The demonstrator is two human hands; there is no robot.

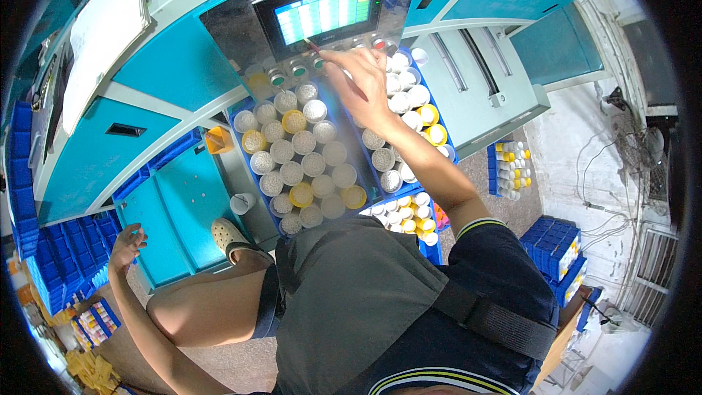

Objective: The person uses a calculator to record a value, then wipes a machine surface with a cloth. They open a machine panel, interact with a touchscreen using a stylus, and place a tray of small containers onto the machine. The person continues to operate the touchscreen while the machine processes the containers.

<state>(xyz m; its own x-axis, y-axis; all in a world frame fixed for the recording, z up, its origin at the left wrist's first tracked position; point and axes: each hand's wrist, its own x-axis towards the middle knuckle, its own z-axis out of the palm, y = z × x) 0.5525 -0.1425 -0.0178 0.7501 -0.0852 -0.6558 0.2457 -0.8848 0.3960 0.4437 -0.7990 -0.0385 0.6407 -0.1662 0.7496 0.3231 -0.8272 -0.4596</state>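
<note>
My right hand reaches up to the control screen on the teal machine. Pinched in its fingers is a thin dark-red, pen-like stick, its tip at the screen's lower edge. Below that hand stand blue trays of white and yellow cups, many filled with small white pieces. My left hand hangs out to the left with nothing in it, fingers loosely bent and apart. It is nearest to the teal lower panel and the stacked blue crates.
Green push buttons and a red button line the panel under the screen. At right are a grey machine bed, a tray of cups on the floor and stacked blue crates. Loose cables hang along the wall.
</note>
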